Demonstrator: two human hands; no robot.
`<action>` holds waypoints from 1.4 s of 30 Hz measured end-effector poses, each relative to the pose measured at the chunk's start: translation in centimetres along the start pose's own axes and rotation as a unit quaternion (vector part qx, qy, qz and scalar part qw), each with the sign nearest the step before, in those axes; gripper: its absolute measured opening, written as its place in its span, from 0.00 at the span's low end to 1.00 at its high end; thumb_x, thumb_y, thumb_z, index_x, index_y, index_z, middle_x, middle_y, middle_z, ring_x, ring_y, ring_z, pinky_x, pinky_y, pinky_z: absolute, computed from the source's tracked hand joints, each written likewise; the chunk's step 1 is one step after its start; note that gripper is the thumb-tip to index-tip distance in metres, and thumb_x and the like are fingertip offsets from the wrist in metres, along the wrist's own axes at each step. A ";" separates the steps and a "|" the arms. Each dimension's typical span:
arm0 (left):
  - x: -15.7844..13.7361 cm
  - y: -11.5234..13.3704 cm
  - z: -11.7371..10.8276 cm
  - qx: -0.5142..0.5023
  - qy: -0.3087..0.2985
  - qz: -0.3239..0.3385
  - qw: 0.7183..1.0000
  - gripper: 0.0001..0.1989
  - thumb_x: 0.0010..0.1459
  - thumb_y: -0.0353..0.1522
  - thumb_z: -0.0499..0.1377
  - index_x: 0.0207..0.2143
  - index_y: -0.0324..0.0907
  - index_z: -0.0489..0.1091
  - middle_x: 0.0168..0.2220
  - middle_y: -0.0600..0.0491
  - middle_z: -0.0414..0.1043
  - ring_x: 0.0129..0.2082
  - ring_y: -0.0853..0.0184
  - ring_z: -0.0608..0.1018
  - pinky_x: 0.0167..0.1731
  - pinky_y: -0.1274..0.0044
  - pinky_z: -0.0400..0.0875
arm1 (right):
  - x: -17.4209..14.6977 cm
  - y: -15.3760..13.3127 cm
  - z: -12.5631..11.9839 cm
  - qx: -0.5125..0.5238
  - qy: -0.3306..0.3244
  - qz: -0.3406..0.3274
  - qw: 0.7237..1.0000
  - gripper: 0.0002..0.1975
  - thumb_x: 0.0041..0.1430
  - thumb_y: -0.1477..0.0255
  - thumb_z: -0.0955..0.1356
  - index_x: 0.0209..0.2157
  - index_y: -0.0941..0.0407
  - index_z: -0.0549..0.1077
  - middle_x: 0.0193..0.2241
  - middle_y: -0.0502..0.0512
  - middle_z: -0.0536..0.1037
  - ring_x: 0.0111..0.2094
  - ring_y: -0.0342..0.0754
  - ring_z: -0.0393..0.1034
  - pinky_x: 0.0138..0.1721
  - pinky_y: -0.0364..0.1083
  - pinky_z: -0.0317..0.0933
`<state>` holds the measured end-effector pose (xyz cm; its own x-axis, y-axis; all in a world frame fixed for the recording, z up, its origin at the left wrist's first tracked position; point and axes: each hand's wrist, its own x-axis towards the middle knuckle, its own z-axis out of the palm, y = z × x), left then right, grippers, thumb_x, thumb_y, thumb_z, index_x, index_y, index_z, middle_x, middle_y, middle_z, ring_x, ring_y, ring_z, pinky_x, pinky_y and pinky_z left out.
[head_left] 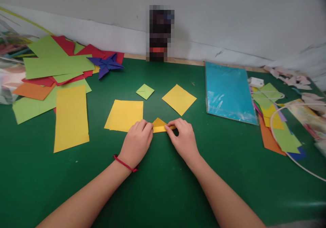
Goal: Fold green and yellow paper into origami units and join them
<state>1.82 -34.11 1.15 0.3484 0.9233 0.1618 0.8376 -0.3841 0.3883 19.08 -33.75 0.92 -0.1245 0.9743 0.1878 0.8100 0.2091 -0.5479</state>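
Between my hands a small folded piece of yellow paper lies on the green tabletop, its pointed flap facing away from me. My left hand, with a red cord on the wrist, is closed on the paper's left end. On the right end, my right hand pinches it between thumb and fingers. Yellow paper squares lie partly behind my left hand. Farther off are another yellow square, turned cornerwise, and a small folded green paper.
A pile of coloured sheets with a purple paper star fills the back left, a yellow strip before it. At right lie a blue paper pack, paper scraps and a white cable. A pixelated object stands against the wall.
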 end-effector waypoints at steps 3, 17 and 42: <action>0.0 0.1 0.1 -0.013 0.005 -0.007 1.000 0.06 0.61 0.28 0.47 0.34 0.40 0.63 0.33 0.49 0.66 0.33 0.63 0.68 0.34 0.71 0.66 | 0.0 0.0 0.0 -0.006 0.000 -0.002 1.000 0.06 0.60 0.69 0.62 0.30 0.54 0.68 0.30 0.53 0.74 0.34 0.50 0.66 0.37 0.49 0.54; 0.1 0.4 0.0 0.010 -0.010 -0.019 1.000 0.07 0.61 0.27 0.47 0.36 0.39 0.63 0.34 0.49 0.66 0.33 0.63 0.68 0.34 0.72 0.63 | 0.0 -0.2 0.3 -0.027 0.010 0.015 0.999 0.06 0.61 0.69 0.63 0.31 0.55 0.68 0.30 0.52 0.73 0.34 0.48 0.66 0.36 0.46 0.53; -1.1 0.9 -1.3 0.184 0.024 -0.033 0.982 0.12 0.60 0.26 0.47 0.38 0.36 0.69 0.44 0.43 0.70 0.44 0.56 0.71 0.44 0.65 0.64 | 0.2 -0.1 0.4 -0.036 -0.004 0.017 0.999 0.05 0.60 0.69 0.64 0.32 0.55 0.69 0.33 0.53 0.71 0.36 0.49 0.66 0.35 0.46 0.53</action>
<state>1.67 -35.51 2.50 0.2759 0.9416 0.1929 0.9561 -0.2896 0.0459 18.76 -33.51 0.67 -0.1000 0.9815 0.1632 0.8527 0.1691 -0.4942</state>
